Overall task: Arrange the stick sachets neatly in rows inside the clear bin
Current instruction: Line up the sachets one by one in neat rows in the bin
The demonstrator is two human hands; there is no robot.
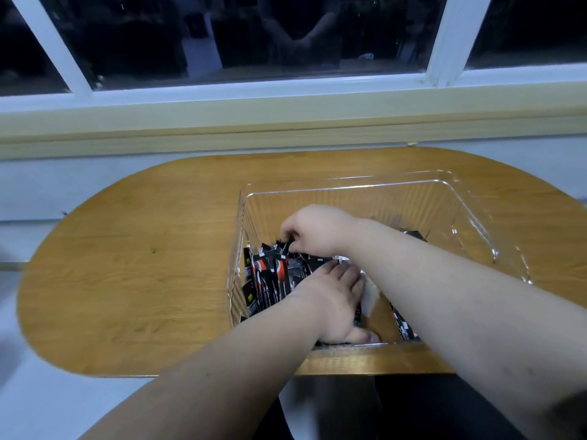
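A clear bin (pixel 470 211) stands on the right half of a wooden table. Several black, red and white stick sachets (pixel 270 281) stand packed against its left wall, and a few more (pixel 403 325) lie under my right forearm. My right hand (pixel 313 231) reaches across into the bin's left side and pinches the top ends of sachets with curled fingers. My left hand (pixel 333 300) lies flat inside the bin, fingers straight, pressing on the sachets beside the row. The arms hide much of the bin floor.
The oval wooden table (pixel 143 265) stands against a wall under a window sill (pixel 286 122). The bin's far right part holds nothing visible. The table's front edge is just below the bin.
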